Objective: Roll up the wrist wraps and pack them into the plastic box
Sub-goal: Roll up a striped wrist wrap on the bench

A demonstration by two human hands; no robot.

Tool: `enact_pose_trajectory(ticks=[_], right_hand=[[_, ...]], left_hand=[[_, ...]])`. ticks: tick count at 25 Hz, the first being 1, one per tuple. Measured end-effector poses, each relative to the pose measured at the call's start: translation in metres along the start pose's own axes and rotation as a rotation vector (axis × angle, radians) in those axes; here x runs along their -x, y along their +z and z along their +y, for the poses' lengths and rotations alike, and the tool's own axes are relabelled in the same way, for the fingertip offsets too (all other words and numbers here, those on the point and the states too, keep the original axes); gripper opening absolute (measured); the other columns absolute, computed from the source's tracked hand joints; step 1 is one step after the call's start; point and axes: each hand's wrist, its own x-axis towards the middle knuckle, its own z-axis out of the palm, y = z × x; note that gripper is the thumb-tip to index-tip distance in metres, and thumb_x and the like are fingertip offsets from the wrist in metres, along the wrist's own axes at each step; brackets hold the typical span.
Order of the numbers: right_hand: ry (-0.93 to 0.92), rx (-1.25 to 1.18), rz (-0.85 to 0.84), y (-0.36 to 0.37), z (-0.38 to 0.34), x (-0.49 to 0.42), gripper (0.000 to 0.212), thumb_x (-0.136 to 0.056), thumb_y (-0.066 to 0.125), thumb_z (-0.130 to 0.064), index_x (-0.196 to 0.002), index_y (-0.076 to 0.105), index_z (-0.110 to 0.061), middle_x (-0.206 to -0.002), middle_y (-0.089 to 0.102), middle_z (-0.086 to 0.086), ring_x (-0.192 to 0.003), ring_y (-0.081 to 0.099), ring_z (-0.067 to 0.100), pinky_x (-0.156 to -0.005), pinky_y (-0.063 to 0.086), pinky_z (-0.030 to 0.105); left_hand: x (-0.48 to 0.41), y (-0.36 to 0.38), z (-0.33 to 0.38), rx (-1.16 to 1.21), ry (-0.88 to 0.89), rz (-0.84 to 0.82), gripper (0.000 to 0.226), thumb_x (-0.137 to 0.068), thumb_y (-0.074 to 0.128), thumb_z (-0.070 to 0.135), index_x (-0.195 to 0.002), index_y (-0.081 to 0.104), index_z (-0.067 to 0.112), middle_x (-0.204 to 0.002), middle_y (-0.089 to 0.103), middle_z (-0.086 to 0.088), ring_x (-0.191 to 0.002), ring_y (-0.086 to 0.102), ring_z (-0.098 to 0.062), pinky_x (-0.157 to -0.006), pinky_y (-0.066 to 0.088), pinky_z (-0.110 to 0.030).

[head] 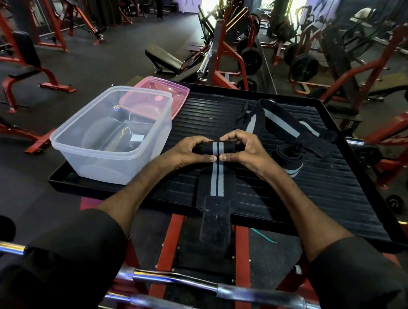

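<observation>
Loose plain black top: left sleeve (71, 253) and right sleeve (364, 286) bunched in soft folds at the near edge, arms bare from there out to left hand (188, 150) and right hand (245, 148), nails short.

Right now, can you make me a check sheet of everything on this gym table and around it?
Surface: black ribbed platform on a red frame.
Job's things: half-rolled wrist wrap in the hands; rolled wrap right of it; loose wrap behind; plastic box open, left.
Clutter: pink lid behind the box.
Hands: left hand and right hand both pinch that wrap.
Cables: thin green strand below the platform.
Surroundings: barbells, benches, weight plates.
</observation>
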Motion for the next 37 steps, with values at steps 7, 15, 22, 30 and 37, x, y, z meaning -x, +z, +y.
enact_pose_trajectory(ticks=[7,15,22,30,37], right_hand=[[0.106,-0.035,-0.081,-0.003,-0.012,0.002,0.046,-0.071,0.082,0.009,-0.110,0.069,-0.013,-0.104,0.067,-0.002,-0.097,0.064,0.011,-0.089,0.055,0.034],[0.352,-0.122,-0.192,-0.007,-0.018,0.003,0.029,-0.096,0.063,-0.045,-0.118,0.068,-0.026,-0.119,0.069,-0.009,-0.107,0.060,0.005,-0.091,0.042,0.027],[0.112,-0.099,-0.097,-0.001,-0.015,0.007,0.032,-0.095,0.071,-0.022,-0.118,0.065,-0.001,-0.100,0.068,0.001,-0.085,0.062,0.000,-0.075,0.050,0.015],[-0.017,-0.071,-0.042,-0.002,-0.016,0.008,0.041,-0.080,0.080,0.003,-0.119,0.065,0.005,-0.112,0.069,0.007,-0.097,0.066,-0.003,-0.088,0.053,0.017],[0.195,-0.148,-0.150,-0.006,-0.016,0.005,0.048,-0.074,0.080,0.009,-0.114,0.068,-0.013,-0.107,0.068,0.000,-0.098,0.064,0.007,-0.084,0.053,0.021]], left_hand=[[0.009,-0.001,0.005,-0.144,0.118,0.085,0.042,-0.074,0.088,0.026,-0.112,0.073,0.015,-0.105,0.075,-0.004,-0.099,0.068,-0.016,-0.086,0.051,-0.022],[0.007,0.001,0.004,-0.177,0.266,0.193,0.049,-0.070,0.090,0.025,-0.114,0.071,0.016,-0.110,0.073,0.003,-0.105,0.067,-0.010,-0.094,0.051,-0.025],[0.001,0.001,0.002,-0.005,0.146,0.110,0.048,-0.073,0.087,0.008,-0.114,0.064,0.022,-0.115,0.067,0.005,-0.109,0.062,-0.003,-0.097,0.046,-0.021],[0.005,-0.006,0.001,0.176,-0.056,-0.061,0.045,-0.086,0.076,0.007,-0.128,0.061,0.013,-0.116,0.070,0.003,-0.105,0.065,0.000,-0.092,0.049,-0.017],[0.004,-0.001,0.002,0.010,0.026,0.034,0.052,-0.064,0.092,0.008,-0.107,0.069,0.026,-0.105,0.071,0.005,-0.096,0.065,-0.002,-0.087,0.047,-0.015]])
